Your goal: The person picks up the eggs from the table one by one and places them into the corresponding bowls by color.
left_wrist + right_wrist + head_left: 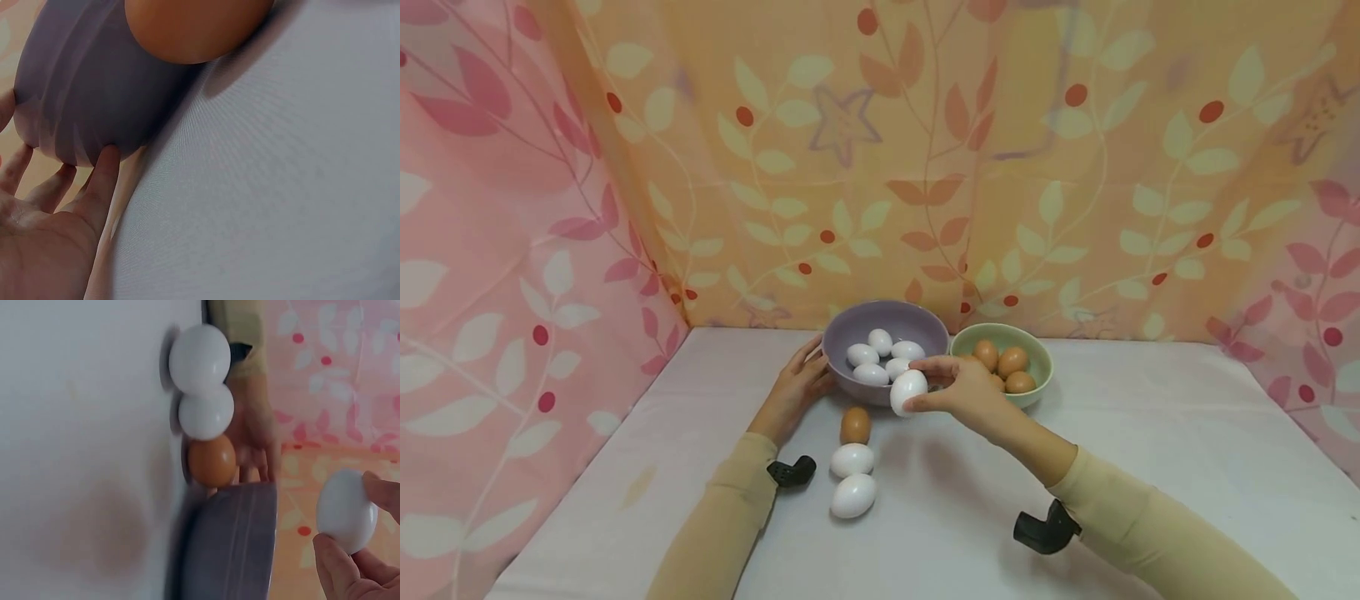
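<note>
My right hand (973,396) pinches a white egg (909,392) between thumb and fingers, in front of the purple bowl (887,312). Several white eggs (871,374) lie inside that bowl. Against the bowl's left side rest the spread fingertips of my left hand (793,387); the left wrist view shows them on its outer wall (94,94). Below the bowl, a brown egg (855,426) and two white eggs, a middle one (852,460) and a nearer one (853,497), stand in a line on the table. The right wrist view shows the held egg (347,511) off the table.
A light green bowl (1040,367) with several brown eggs (1013,360) stands right of the purple bowl, partly behind my right hand. White cloth covers the table (1150,433). Patterned curtains, orange at the back (850,208) and pink at the sides (490,250), enclose it.
</note>
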A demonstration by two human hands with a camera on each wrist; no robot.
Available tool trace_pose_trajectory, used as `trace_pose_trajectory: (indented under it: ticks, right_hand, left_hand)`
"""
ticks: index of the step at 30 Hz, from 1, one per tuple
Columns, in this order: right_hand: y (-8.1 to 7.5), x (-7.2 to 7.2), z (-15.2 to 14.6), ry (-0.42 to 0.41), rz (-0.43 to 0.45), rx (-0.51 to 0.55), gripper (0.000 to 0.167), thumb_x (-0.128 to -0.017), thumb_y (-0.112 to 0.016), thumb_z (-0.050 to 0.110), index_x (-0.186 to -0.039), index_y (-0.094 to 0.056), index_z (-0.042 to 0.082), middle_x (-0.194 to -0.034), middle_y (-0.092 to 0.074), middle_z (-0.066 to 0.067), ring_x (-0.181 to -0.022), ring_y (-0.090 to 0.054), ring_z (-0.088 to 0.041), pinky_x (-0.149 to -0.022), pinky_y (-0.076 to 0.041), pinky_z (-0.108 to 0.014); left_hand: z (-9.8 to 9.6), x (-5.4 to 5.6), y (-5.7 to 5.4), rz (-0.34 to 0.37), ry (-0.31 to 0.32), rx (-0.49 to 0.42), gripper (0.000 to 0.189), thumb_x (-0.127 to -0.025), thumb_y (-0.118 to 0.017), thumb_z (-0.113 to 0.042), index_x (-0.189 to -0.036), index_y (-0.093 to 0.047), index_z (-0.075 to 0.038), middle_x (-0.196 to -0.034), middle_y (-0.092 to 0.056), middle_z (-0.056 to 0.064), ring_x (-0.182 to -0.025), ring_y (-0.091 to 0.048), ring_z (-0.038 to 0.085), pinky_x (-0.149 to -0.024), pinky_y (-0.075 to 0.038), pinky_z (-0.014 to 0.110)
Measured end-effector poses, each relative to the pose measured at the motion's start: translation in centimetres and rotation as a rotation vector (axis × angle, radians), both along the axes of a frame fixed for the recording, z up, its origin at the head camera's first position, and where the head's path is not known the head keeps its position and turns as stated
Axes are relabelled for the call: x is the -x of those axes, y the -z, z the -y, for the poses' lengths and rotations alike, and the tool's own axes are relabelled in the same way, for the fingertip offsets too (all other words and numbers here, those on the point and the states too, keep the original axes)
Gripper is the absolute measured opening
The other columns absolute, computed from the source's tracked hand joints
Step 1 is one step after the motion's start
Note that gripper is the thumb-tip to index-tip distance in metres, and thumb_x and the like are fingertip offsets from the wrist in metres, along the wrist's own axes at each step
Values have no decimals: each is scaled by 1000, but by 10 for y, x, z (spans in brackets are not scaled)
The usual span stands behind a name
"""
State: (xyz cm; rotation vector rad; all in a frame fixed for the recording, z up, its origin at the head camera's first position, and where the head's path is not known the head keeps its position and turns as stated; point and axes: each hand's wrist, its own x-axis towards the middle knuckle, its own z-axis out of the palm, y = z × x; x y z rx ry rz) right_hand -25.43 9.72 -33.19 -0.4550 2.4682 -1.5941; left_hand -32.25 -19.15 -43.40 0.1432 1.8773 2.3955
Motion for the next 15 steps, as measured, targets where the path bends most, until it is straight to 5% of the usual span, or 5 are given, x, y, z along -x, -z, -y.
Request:
trace_pose_trajectory:
  ticks: [10, 15]
  right_hand:
    - [5, 33, 6, 52, 17, 12, 61, -75, -87, 25, -129, -66, 7, -123, -72, -8, -113, -66, -18, -98, -52, -31]
    - [8, 47, 12, 56, 20, 35, 58, -75, -86, 23, -128, -67, 8, -121, -72, -8, -108, -66, -16, -91, -53, -26]
  left_hand:
    - [-2, -2, 1, -20, 6, 11, 56, -106, -48, -19, -158, -27, -19, -162, -31, 12, -139, -42, 30, -111, -41, 41]
    - [-2, -2, 0, -15, -6, 8, 55, -106, -49, -21, -157, -29, -20, -161, -31, 11, -140, -42, 30, -112, -40, 42]
